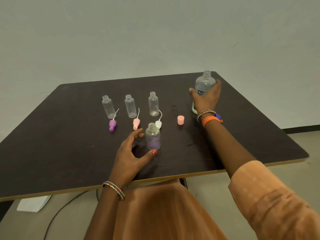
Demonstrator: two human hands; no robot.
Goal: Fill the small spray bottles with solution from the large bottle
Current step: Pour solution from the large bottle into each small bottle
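The large clear bottle (204, 84) with dark lettering stands uncapped at the table's far right; my right hand (206, 97) is wrapped around its body. Three small clear bottles (108, 106), (130, 106), (153, 104) stand open in a row at the middle. In front of them lie a purple spray top (112, 125), a pink spray top (136, 123) and a white spray top (158, 124), each with a thin tube. A fourth small bottle (152, 136) stands nearer me. My left hand (129, 156) curves around it with fingers apart, thumb tip at its base.
A pink cap (180, 120) sits between the small bottles and the large one. The dark table (69, 153) has a pale front edge near my lap. A white block (32, 203) and a cable (57, 215) lie on the floor under the left side.
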